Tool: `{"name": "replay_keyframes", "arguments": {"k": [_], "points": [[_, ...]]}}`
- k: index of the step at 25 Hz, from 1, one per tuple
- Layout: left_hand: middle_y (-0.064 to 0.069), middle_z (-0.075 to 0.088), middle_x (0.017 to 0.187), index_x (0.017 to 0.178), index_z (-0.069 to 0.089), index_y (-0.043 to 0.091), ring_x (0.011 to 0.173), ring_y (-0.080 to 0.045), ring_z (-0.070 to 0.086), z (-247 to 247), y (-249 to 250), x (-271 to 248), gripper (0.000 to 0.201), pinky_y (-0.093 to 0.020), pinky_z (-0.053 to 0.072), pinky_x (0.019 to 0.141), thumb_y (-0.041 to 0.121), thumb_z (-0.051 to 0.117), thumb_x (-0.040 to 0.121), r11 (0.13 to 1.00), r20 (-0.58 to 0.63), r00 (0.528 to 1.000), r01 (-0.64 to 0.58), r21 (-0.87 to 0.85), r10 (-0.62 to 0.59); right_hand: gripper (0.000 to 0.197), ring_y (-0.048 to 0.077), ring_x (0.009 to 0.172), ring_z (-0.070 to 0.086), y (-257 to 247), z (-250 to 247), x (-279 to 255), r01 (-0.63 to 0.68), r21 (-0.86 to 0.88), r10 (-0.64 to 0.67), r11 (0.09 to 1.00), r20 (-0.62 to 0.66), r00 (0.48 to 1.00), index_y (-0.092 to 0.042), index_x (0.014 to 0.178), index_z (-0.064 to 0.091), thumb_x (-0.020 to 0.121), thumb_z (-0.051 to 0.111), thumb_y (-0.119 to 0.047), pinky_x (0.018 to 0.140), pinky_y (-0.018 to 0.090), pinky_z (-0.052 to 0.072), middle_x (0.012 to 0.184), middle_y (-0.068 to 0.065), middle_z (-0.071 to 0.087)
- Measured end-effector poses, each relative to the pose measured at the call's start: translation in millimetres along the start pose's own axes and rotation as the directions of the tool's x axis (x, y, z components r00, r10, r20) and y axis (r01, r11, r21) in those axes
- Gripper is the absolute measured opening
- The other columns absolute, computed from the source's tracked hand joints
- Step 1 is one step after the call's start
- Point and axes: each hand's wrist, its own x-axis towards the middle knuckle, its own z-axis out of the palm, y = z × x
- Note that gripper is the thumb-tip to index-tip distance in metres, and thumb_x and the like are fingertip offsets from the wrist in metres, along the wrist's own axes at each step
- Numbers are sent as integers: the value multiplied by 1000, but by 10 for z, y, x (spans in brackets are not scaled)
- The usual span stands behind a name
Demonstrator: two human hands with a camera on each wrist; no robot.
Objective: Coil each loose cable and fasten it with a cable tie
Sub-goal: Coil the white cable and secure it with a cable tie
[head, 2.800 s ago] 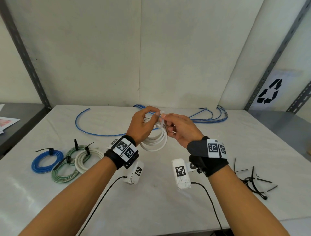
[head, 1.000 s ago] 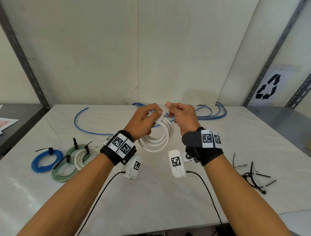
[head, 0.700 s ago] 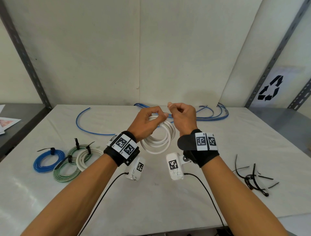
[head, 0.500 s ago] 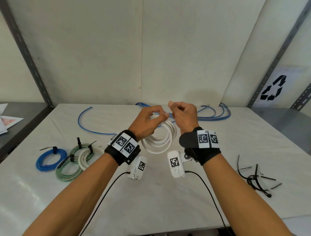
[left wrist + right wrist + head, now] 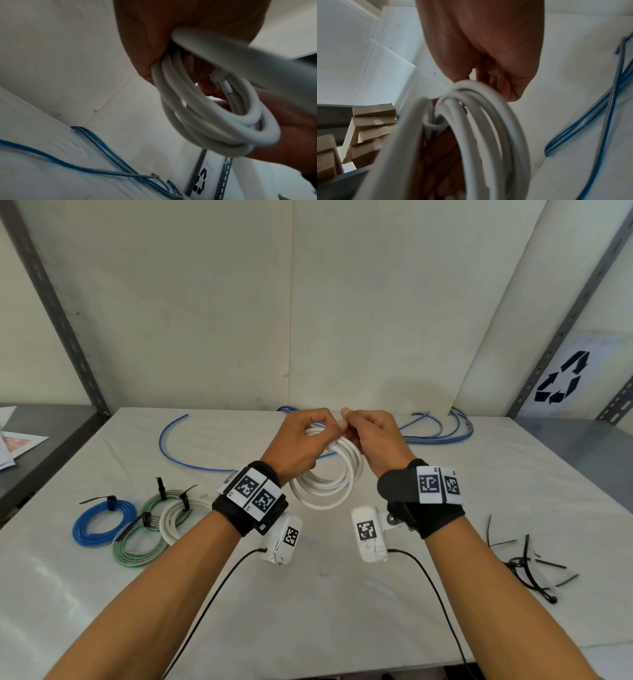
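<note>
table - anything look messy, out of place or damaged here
Nothing looks damaged. The loose black cable ties lie tangled in a scattered heap at the table's right edge, and blue cable sprawls uncoiled along the back. The tied coils on the left sit overlapping but neat.
</note>
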Motion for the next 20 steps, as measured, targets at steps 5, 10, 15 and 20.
{"name": "replay_keyframes", "arguments": {"k": [5, 10, 15, 20], "points": [[5, 31, 50, 66, 54, 15, 45, -17, 19, 20, -120, 31, 39, -22, 19, 44, 30, 56, 102, 979, -95, 983, 141, -151, -156, 50, 14, 57, 55, -27, 65, -24, 58, -149, -65, 987, -44, 997, -8, 67, 67, 105, 50, -36, 64, 30, 49, 60, 1, 61], [-9, 31, 62, 77, 58, 9, 48, -18, 30, -74, -204, 120, 38, -20, 30, 38, 39, 55, 100, 957, -364, 899, 165, -238, -245, 63, 16, 72, 64, -39, 255, -343, 123, -316, -125, 941, 14, 992, -16, 95, 64, 96, 31, -70, 68, 34, 54, 77, 1, 68], [5, 32, 47, 85, 53, 9, 41, -10, 28, 14, -77, 89, 41, -21, 27, 40, 44, 45, 105, 872, -271, 897, 204, -445, -348, 45, 15, 61, 49, 71, 397, -281, 269, -405, -391, 874, -257, 884, -16, 75, 58, 106, 40, -43, 60, 35, 39, 60, -9, 51], [-4, 49, 56, 82, 62, 6, 43, -16, 42, 169, -69, 1, 45, -26, 43, 46, 36, 40, 107, 842, -304, 867, 209, -497, -395, 48, 13, 56, 41, 73, 368, -265, 236, -350, -345, 907, -295, 891, -25, 61, 40, 107, 41, -38, 59, 35, 32, 54, -7, 42]]}}
